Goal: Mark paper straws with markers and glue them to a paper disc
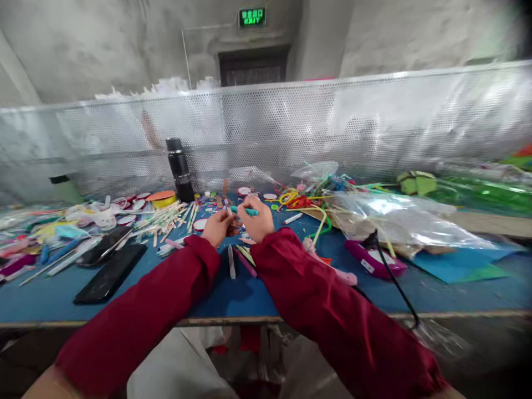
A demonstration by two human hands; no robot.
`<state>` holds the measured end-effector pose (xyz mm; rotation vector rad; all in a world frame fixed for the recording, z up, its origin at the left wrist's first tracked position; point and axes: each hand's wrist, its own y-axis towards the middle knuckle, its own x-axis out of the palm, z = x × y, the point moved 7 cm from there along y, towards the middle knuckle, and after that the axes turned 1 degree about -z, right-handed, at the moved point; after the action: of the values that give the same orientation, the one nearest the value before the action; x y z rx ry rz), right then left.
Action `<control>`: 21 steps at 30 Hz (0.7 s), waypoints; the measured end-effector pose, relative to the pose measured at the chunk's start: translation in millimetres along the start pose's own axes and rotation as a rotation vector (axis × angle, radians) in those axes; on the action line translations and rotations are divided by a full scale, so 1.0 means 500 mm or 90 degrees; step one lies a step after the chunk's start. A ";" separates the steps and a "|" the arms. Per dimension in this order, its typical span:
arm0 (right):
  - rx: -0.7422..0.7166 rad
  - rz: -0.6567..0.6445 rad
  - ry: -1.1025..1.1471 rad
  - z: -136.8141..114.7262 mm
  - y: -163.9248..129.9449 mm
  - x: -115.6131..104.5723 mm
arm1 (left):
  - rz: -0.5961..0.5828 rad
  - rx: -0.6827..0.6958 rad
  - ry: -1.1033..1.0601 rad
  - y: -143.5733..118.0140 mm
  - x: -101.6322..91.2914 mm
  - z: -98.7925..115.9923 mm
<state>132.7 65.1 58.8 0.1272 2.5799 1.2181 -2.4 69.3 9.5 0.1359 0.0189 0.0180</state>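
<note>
Teal marker (252,211) in the closed, pinching fingers of the right hand (257,221) points to nine o'clock, toward a small pale stick (228,206) gripped at the left hand's fingertips. Outward from there, a black bottle (180,173) stands at ten o'clock and a black phone (110,274) lies at eight on the blue table (253,302).

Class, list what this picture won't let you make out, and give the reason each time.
All in the head view:
Small piece in the left hand: lower end hidden by the fingers.
Teal stick in the right hand: too blurred to tell whether it touches that piece.
Bottle: lettering too small to read.
Tag on the purple case: marks too small.
Plastic: its glare obscures what lies beneath.
Green heap: cut off by the right edge.
</note>
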 end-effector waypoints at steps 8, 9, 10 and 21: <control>0.043 -0.008 -0.017 0.007 -0.001 0.000 | -0.026 0.024 -0.015 -0.004 0.004 0.003; 0.043 -0.004 -0.015 0.006 -0.001 -0.002 | -0.029 0.026 -0.019 -0.004 0.004 0.004; 0.038 0.003 -0.013 0.004 -0.001 -0.004 | -0.027 0.026 -0.024 -0.004 0.004 0.004; 0.017 -0.002 0.025 -0.007 -0.004 -0.004 | -0.009 0.026 -0.044 0.002 -0.003 0.004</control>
<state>133.8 60.8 59.7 0.1060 2.6288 1.1971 -4.1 70.1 11.6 0.1777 -0.0493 -0.0019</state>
